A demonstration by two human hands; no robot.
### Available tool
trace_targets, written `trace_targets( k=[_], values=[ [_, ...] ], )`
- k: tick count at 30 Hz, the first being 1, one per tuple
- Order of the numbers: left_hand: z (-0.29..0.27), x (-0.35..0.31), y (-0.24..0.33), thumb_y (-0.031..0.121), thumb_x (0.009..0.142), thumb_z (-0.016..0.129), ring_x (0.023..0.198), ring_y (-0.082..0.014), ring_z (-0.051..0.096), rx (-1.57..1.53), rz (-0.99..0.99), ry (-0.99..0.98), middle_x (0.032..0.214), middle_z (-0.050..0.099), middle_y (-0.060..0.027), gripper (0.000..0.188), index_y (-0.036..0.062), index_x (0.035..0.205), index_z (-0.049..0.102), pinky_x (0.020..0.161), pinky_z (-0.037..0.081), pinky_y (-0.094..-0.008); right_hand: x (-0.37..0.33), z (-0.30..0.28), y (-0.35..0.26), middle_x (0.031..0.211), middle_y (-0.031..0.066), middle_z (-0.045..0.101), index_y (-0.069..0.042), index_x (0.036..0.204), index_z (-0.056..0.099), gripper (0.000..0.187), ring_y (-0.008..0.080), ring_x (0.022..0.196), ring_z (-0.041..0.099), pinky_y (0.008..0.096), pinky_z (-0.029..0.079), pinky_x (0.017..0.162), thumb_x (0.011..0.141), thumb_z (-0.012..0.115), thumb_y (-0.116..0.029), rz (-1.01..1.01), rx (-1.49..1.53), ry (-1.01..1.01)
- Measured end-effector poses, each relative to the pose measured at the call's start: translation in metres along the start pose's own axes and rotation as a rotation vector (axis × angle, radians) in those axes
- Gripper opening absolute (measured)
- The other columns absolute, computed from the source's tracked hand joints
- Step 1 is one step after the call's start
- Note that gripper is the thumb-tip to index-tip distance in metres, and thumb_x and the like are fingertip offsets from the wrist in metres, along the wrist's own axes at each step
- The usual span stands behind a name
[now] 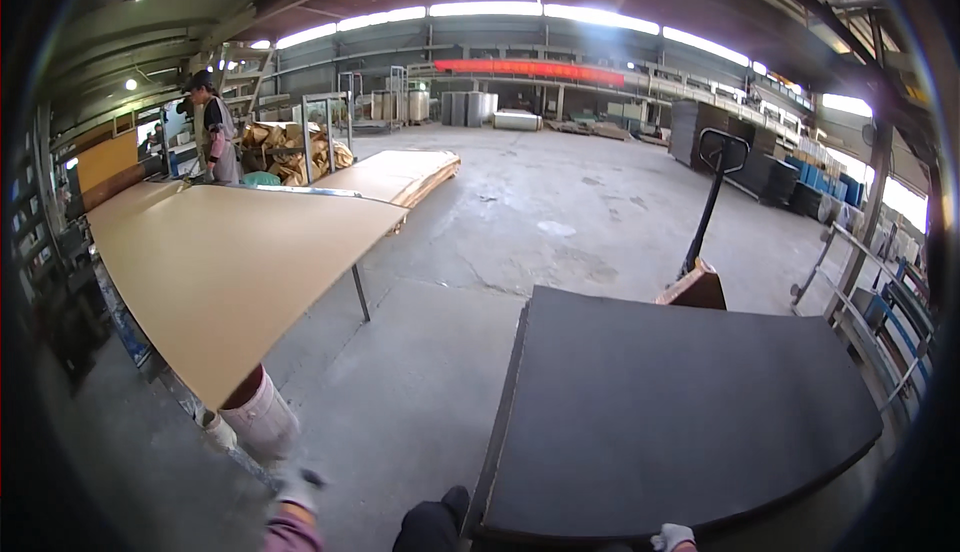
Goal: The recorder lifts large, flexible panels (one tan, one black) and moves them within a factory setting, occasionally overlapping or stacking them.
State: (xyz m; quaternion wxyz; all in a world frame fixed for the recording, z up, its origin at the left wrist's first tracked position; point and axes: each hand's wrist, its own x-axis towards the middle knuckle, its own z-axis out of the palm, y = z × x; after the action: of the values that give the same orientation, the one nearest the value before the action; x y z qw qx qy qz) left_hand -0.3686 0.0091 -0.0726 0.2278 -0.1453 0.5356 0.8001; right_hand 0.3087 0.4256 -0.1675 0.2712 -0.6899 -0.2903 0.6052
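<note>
Black sheet stack (pixel 680 402) lower R; R hand (pixel 673 537) at its near edge, fingers curled, can't tell if gripping. L hand (pixel 299 486) blurred nr pale bucket (pixel 264 416), finger opening & hold unclear.

A broad stack of dark charcoal-grey, matte, rectangular sheets (pixel 680 417) fills the lower right of the frame, lying flat. The top sheet is smooth and plain, its surface evenly dark with slightly lighter patches. Its far edge runs from just right of the frame's middle toward the right side; its near edge lies close to the lower rim. Along the left side the layers show — not quite flush, with lower sheets jutting out a little beyond the upper ones and a thin paler line between. What the sheets are made of is unclear.
</note>
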Motion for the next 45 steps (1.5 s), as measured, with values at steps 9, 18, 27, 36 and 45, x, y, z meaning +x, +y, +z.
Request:
trace_targets(
  k=[9, 18, 27, 36, 45],
  values=[
    [-0.075, 0.102, 0.242, 0.054, 0.088, 0.053, 0.109, -0.0290, 0.056, -0.277, 0.351, -0.344, 0.128, 0.054, -0.0112, 0.067, 0.0055, 0.134, 0.047, 0.087, 0.049, -0.0451, -0.003, -0.022, -0.042, 0.088, 0.0140, 0.067, -0.006, 0.106, 0.063, 0.027, 0.0281, 0.075, 0.066, 0.0418, 0.051, 0.073, 0.090, 0.053, -0.025, -0.089, -1.311, -0.039],
    [-0.101, 0.151, 0.024, 0.045, 0.090, 0.056, 0.110, -0.0305, 0.055, 0.115, 0.466, 0.241, 0.122, 0.058, -0.0177, 0.060, -0.0039, 0.125, 0.052, 0.097, 0.044, -0.0388, -0.168, 0.042, -0.091, 0.106, 0.0160, 0.065, -0.013, 0.108, 0.064, 0.029, 0.0376, 0.099, 0.062, 0.0478, 0.051, 0.084, 0.085, 0.061, -0.029, -0.274, -2.113, -0.005],
    [-0.199, 0.118, -0.197, 0.048, 0.089, 0.056, 0.104, -0.0334, 0.060, 0.480, 0.072, 0.361, 0.111, 0.064, -0.0213, 0.057, 0.0000, 0.118, 0.059, 0.093, 0.047, -0.0395, -0.146, 0.036, -0.080, 0.107, 0.0150, 0.065, -0.013, 0.107, 0.064, 0.028, 0.0375, 0.101, 0.061, 0.0468, 0.049, 0.086, 0.084, 0.061, -0.029, -0.164, -1.854, 0.097],
    [-0.124, -0.001, 0.076, 0.046, 0.092, 0.054, 0.115, -0.0253, 0.052, 0.113, 0.164, 0.461, 0.126, 0.058, -0.0116, 0.051, 0.0060, 0.124, 0.058, 0.100, 0.042, -0.0349, -0.199, 0.092, -0.143, 0.105, 0.0177, 0.067, -0.006, 0.100, 0.069, 0.036, 0.0367, 0.100, 0.062, 0.0443, 0.049, 0.086, 0.078, 0.057, -0.032, -0.275, -1.431, 0.148],
    [0.181, -0.230, 0.286, 0.043, 0.089, 0.056, 0.118, -0.0300, 0.050, -0.007, 0.677, -0.292, 0.130, 0.050, -0.0164, 0.060, -0.0002, 0.130, 0.049, 0.097, 0.043, -0.0420, -0.154, 0.046, -0.109, 0.105, 0.0153, 0.068, -0.010, 0.108, 0.068, 0.038, 0.0354, 0.101, 0.062, 0.0413, 0.048, 0.089, 0.082, 0.057, -0.035, -0.575, -1.113, -0.056]
  ],
)
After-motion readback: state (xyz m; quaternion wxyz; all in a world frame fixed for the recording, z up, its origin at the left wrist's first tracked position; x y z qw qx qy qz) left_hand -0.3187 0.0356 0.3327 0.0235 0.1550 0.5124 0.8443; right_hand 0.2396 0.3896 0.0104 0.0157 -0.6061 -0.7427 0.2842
